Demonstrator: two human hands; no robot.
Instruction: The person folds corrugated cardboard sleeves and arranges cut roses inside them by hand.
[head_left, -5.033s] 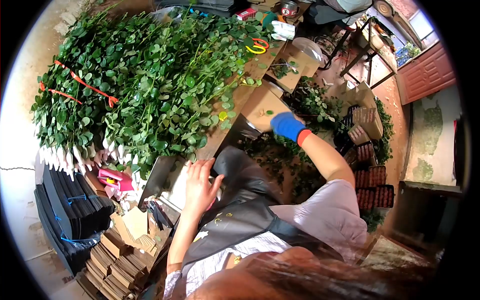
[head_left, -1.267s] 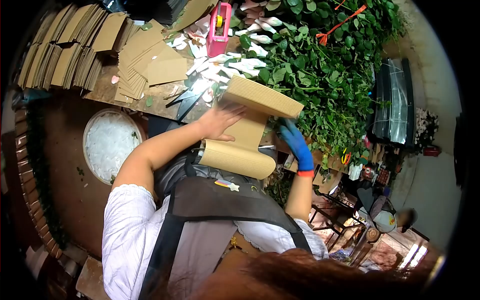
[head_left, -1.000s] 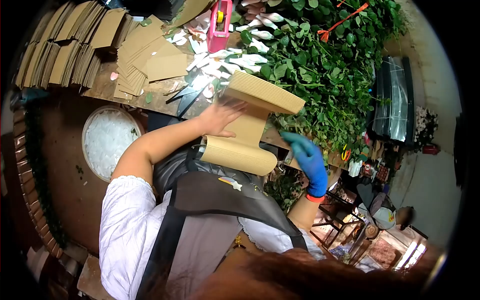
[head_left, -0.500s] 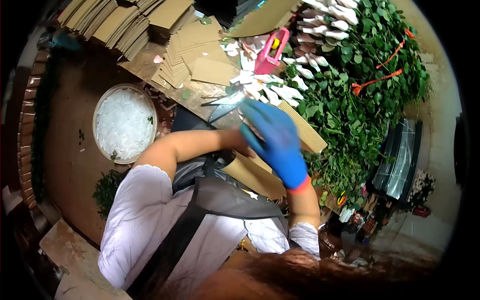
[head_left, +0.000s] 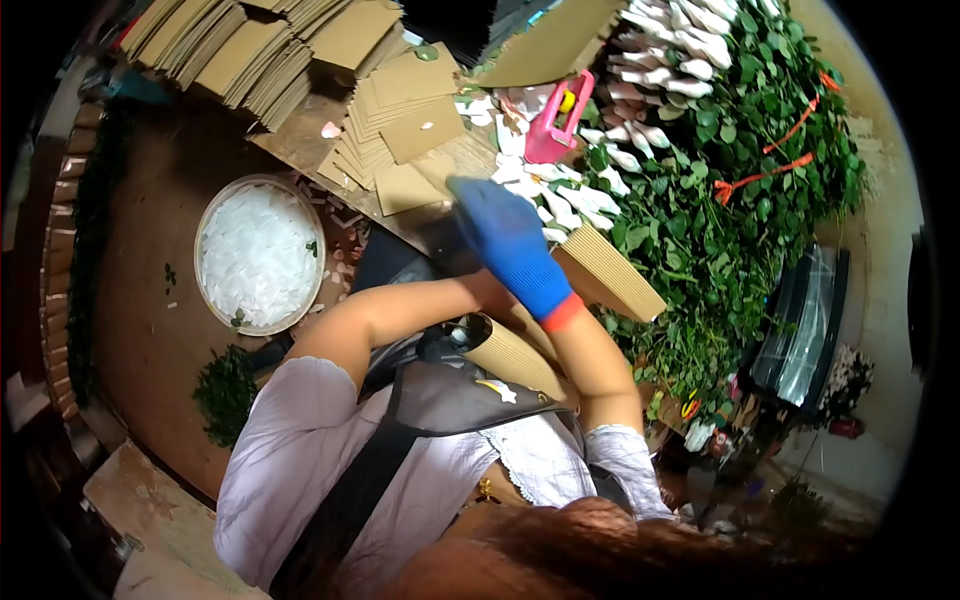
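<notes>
My right hand [head_left: 505, 235], in a blue glove with a red cuff, hovers over the table edge in front of me. Its fingers are smeared by motion, so their grip cannot be made out. Bare forearm leads to my left hand [head_left: 484, 290], which is mostly hidden behind the glove, fingers out of sight. Close to both hands are a corrugated cardboard piece [head_left: 612, 272] on the right and a curved corrugated cardboard piece [head_left: 515, 357] against my apron. A blurred dark patch lies under the glove; what it is cannot be told.
Flat cardboard pieces [head_left: 415, 125] lie on the table beside stacked cardboard [head_left: 240, 65]. A pink tape dispenser [head_left: 548, 140] stands near white-wrapped flower heads [head_left: 660, 65]. Leafy stems [head_left: 700, 240] with red ties fill the right. A round tub [head_left: 203, 268] of white strips is at left.
My gloved right hand has moved left and changed its angle. The shiny blade-like shape beside its fingers no longer shows. The whole view has shifted slightly.
</notes>
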